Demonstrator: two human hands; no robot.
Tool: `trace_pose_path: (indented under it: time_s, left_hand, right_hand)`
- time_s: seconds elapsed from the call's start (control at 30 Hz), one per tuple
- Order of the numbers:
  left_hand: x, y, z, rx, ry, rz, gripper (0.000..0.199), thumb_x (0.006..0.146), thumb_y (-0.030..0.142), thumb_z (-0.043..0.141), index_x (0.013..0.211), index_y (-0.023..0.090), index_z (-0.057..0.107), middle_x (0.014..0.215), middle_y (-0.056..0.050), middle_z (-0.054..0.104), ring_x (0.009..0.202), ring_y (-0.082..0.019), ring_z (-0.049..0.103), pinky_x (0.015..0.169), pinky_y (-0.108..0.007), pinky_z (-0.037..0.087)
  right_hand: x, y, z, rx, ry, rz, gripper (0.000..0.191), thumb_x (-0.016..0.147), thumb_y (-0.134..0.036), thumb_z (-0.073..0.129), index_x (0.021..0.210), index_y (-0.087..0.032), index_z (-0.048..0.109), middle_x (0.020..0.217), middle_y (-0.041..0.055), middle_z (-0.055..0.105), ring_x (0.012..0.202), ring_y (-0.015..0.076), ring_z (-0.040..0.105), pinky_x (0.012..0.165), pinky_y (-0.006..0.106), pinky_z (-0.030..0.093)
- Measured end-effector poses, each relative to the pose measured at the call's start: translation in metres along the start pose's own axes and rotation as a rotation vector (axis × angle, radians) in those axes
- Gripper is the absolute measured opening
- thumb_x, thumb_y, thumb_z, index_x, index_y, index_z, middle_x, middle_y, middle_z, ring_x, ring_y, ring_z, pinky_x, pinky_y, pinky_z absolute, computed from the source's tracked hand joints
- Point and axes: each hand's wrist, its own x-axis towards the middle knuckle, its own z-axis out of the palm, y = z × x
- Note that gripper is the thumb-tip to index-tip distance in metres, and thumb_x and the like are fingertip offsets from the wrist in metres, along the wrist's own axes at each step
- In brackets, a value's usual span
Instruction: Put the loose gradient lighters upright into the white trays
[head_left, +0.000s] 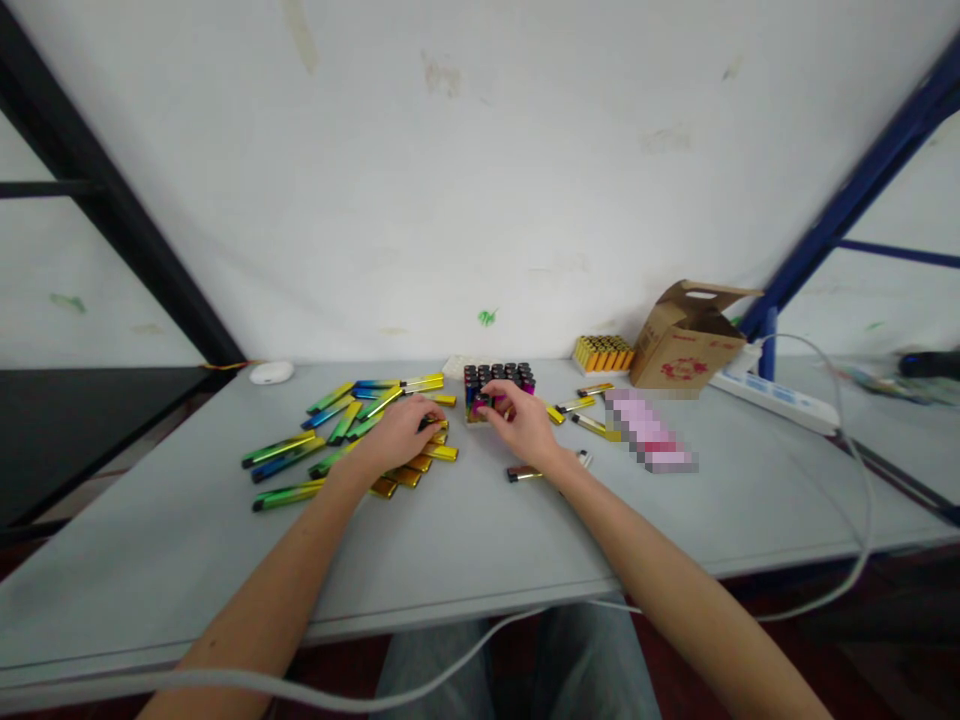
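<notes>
Slim lighters in metallic yellow, green and blue lie loose on the grey table [442,540], in a spread pile [289,458] on the left. My left hand [401,432] is over the right side of this pile, its fingers pinched on a gold lighter [433,424] that they partly hide. At the middle, a block of upright lighters [496,374] with dark tops stands in close rows. My right hand [525,428] is at the front of that block, thumb and fingers closed around a purple lighter [480,402]. The lower part of that lighter is hard to make out.
More loose lighters [576,405] lie right of my right hand, beside a blurred pink item [649,430]. Farther back are a tray of yellow lighters [604,353], an open cardboard box [686,345] and a white power strip [784,400]. A white case [271,373] sits at back left.
</notes>
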Motion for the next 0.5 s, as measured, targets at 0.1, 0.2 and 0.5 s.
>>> trace_pose_path:
  time_s: [0.1, 0.2, 0.5]
  left_hand:
    - [-0.0007, 0.0012, -0.0004, -0.010, -0.006, 0.000, 0.023, 0.085, 0.030, 0.047, 0.092, 0.022, 0.067, 0.100, -0.008, 0.071, 0.096, -0.026, 0.063, 0.090, -0.040, 0.050]
    - [-0.0015, 0.0019, -0.0002, -0.032, -0.008, -0.009, 0.022, 0.085, 0.029, 0.047, 0.091, 0.024, 0.067, 0.100, -0.007, 0.072, 0.094, -0.026, 0.064, 0.090, -0.042, 0.050]
    - [-0.0008, 0.0064, -0.0033, -0.082, 0.065, -0.043, 0.026, 0.088, 0.028, 0.043, 0.098, 0.019, 0.065, 0.102, -0.010, 0.071, 0.098, -0.027, 0.064, 0.091, -0.042, 0.049]
  right_hand:
    - [0.0009, -0.0002, 0.0007, 0.001, 0.006, 0.003, 0.020, 0.085, -0.030, 0.063, 0.103, -0.023, 0.065, 0.091, 0.0002, 0.074, 0.066, 0.0142, 0.065, 0.068, 0.026, 0.050]
    - [0.0018, -0.0005, 0.0012, 0.021, 0.004, 0.014, 0.019, 0.086, -0.031, 0.062, 0.103, -0.024, 0.065, 0.090, -0.0004, 0.074, 0.066, 0.0143, 0.066, 0.068, 0.026, 0.051]
    - [0.0013, 0.0032, 0.0096, 0.010, 0.048, 0.002, 0.019, 0.087, -0.035, 0.062, 0.102, -0.024, 0.067, 0.087, -0.0003, 0.075, 0.066, 0.0148, 0.068, 0.067, 0.026, 0.052]
